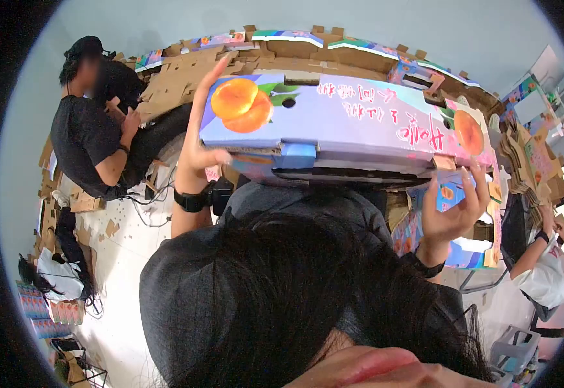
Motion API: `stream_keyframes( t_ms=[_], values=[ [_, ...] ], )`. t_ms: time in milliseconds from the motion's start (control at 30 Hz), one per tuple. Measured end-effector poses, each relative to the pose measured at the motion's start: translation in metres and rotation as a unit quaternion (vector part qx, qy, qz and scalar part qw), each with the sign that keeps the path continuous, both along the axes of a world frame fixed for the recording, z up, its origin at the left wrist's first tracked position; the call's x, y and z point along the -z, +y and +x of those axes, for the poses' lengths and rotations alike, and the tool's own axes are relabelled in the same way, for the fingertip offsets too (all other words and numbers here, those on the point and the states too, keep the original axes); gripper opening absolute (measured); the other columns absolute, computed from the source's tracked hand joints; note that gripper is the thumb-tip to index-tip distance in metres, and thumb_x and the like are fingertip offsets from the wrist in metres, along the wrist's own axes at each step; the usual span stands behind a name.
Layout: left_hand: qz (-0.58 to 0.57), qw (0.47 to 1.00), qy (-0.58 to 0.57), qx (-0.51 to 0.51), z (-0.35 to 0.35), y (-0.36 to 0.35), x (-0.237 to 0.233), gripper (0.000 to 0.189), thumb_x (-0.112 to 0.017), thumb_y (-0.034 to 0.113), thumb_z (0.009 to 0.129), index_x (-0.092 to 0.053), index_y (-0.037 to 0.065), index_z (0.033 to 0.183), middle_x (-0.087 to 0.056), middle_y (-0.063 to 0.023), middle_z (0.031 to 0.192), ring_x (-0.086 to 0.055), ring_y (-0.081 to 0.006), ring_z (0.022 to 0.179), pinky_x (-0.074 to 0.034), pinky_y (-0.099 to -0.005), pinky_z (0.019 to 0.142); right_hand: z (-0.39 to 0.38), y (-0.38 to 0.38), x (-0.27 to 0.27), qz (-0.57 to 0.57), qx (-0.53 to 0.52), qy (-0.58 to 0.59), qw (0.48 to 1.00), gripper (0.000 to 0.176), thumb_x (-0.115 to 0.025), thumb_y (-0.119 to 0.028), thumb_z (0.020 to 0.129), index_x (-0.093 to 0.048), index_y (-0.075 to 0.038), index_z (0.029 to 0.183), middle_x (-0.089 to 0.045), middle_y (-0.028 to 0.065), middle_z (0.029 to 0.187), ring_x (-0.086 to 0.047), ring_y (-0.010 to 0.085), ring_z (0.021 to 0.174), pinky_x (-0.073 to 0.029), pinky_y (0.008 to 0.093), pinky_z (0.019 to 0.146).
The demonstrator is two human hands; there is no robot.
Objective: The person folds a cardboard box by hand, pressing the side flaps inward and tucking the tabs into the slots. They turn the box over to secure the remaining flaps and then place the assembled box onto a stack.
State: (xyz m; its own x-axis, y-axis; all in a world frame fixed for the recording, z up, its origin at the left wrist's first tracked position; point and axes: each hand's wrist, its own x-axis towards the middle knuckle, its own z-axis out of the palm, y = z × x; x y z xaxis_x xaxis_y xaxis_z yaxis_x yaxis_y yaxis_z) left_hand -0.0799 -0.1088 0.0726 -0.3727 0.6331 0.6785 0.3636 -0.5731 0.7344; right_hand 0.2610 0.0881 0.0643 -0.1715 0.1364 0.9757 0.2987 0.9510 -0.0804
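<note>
Held up in the air, resting on no bench: a long printed box (353, 116) with peach pictures, lying roughly level. Pinned at its left end by the left hand (198, 145), with the palm flat against the cardboard, fingers stretched upward and thumb tucked under the bottom edge; pressing rather than clasping. Gripped near its lower right corner by the right hand (453, 210), fingers curled round the cardboard edge there.

Weakest point, probably, the left end. With only an open palm and a thumb beneath, could slide free if the squeeze between the hands eases, and would drop that end first.

Along the underside, a blue flap (298, 155) and loose layers standing slightly open. Might sag further and shift the weight, or spring out and spoil the fold.

Long span, held only at the ends: may bow or twist in the middle if the hands push unevenly.

Just to the right, another person (547, 271) in white, near the box's right corner; a swing that way could clip them. At far left, a co-worker (91, 139) in black, well apart. Behind, stacks of flat cartons (295, 48).

Below, a floor (120, 258) strewn with scraps (110, 227) and cables: poor footing while carrying, and a dropped box would land among them.
</note>
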Motion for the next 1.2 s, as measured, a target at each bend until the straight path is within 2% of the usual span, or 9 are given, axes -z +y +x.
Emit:
stream_keyframes(
  t_ms=[100,333,433,533,667,700,833,1100,1200],
  values=[
    [0.017,0.999,-0.048,-0.006,-0.012,0.015,0.001,0.105,-0.079,0.058,0.064,-0.036,0.001,0.141,-0.052,-0.0168,0.132,-0.051,-0.0261,0.126,-0.038,-0.0389,0.107,0.002,-0.003,-0.006,-0.031,-0.035,0.048,0.998,0.026,-0.071,-0.001,0.070,-0.065,-0.004,0.096,-0.062,0.0189,0.118,-0.060,0.0327,0.105,-0.046,0.0437,0.093],
    [0.056,0.992,-0.110,-0.023,-0.031,0.028,0.002,0.071,-0.064,0.043,0.080,-0.043,0.001,0.134,-0.055,-0.0178,0.127,-0.054,-0.0251,0.121,-0.041,-0.0380,0.104,-0.018,-0.002,-0.011,-0.118,-0.242,-0.381,0.884,0.017,-0.076,-0.013,0.075,-0.069,-0.003,0.086,-0.069,0.0109,0.081,-0.064,0.0253,0.081,-0.048,0.0347,0.073],
    [0.071,0.989,-0.127,-0.033,-0.041,0.023,0.009,0.071,-0.062,0.044,0.080,-0.043,0.001,0.133,-0.055,-0.0191,0.128,-0.055,-0.0264,0.120,-0.042,-0.0383,0.104,-0.037,0.008,0.008,-0.372,-0.357,-0.555,0.653,0.026,-0.074,-0.022,0.084,-0.070,-0.001,0.097,-0.069,0.0145,0.089,-0.065,0.0278,0.087,-0.049,0.0341,0.077],
    [0.080,0.984,-0.146,-0.056,-0.057,0.014,0.017,0.071,-0.058,0.046,0.083,-0.043,0.000,0.134,-0.055,-0.0204,0.128,-0.056,-0.0279,0.119,-0.044,-0.0389,0.103,-0.060,0.019,0.049,-0.398,-0.442,-0.437,0.675,0.032,-0.067,-0.025,0.091,-0.068,0.003,0.107,-0.067,0.0168,0.101,-0.065,0.0274,0.094,-0.050,0.0352,0.082],
    [0.089,0.971,-0.202,-0.096,-0.080,-0.002,0.031,0.072,-0.049,0.052,0.086,-0.044,-0.001,0.133,-0.055,-0.0196,0.129,-0.056,-0.0284,0.118,-0.045,-0.0392,0.101,-0.088,0.039,0.094,-0.581,-0.486,-0.397,0.519,0.057,-0.059,-0.016,0.096,-0.038,-0.004,0.147,-0.049,0.0199,0.140,-0.050,0.0266,0.127,-0.040,0.0358,0.104],
    [0.101,0.966,-0.217,-0.099,-0.086,-0.005,0.036,0.072,-0.048,0.053,0.086,-0.045,-0.002,0.133,-0.055,-0.0192,0.129,-0.056,-0.0282,0.118,-0.045,-0.0390,0.101,-0.096,0.048,0.095,-0.575,-0.547,-0.412,0.447,0.081,-0.061,-0.019,0.094,-0.010,-0.008,0.156,-0.031,0.0200,0.153,-0.036,0.0298,0.139,-0.035,0.0418,0.109],
    [0.141,0.944,-0.263,-0.138,-0.098,-0.019,0.061,0.072,-0.046,0.052,0.086,-0.048,-0.002,0.133,-0.056,-0.0175,0.126,-0.057,-0.0266,0.116,-0.045,-0.0379,0.100,-0.146,0.023,0.102,-0.582,-0.574,-0.302,0.490,0.109,-0.078,-0.023,0.082,0.002,0.002,0.152,-0.029,0.0220,0.148,-0.030,0.0314,0.140,-0.026,0.0419,0.115],
    [0.151,0.921,-0.303,-0.192,-0.061,-0.043,0.038,0.062,-0.047,0.042,0.090,-0.049,-0.002,0.133,-0.057,-0.0144,0.128,-0.057,-0.0256,0.118,-0.045,-0.0388,0.101,-0.204,-0.006,0.105,-0.496,-0.494,-0.259,0.666,0.102,-0.088,-0.023,0.071,-0.020,0.002,0.143,-0.050,0.0155,0.131,-0.051,0.0253,0.122,-0.042,0.0386,0.105],
    [0.116,0.926,-0.312,-0.177,-0.036,-0.038,0.018,0.060,-0.047,0.041,0.092,-0.048,-0.001,0.134,-0.057,-0.0145,0.128,-0.057,-0.0262,0.118,-0.045,-0.0399,0.102,-0.196,0.008,0.095,-0.523,-0.509,-0.166,0.663,0.097,-0.085,-0.015,0.075,-0.019,0.000,0.144,-0.054,0.0137,0.125,-0.057,0.0236,0.112,-0.047,0.0370,0.098]
  ],
)
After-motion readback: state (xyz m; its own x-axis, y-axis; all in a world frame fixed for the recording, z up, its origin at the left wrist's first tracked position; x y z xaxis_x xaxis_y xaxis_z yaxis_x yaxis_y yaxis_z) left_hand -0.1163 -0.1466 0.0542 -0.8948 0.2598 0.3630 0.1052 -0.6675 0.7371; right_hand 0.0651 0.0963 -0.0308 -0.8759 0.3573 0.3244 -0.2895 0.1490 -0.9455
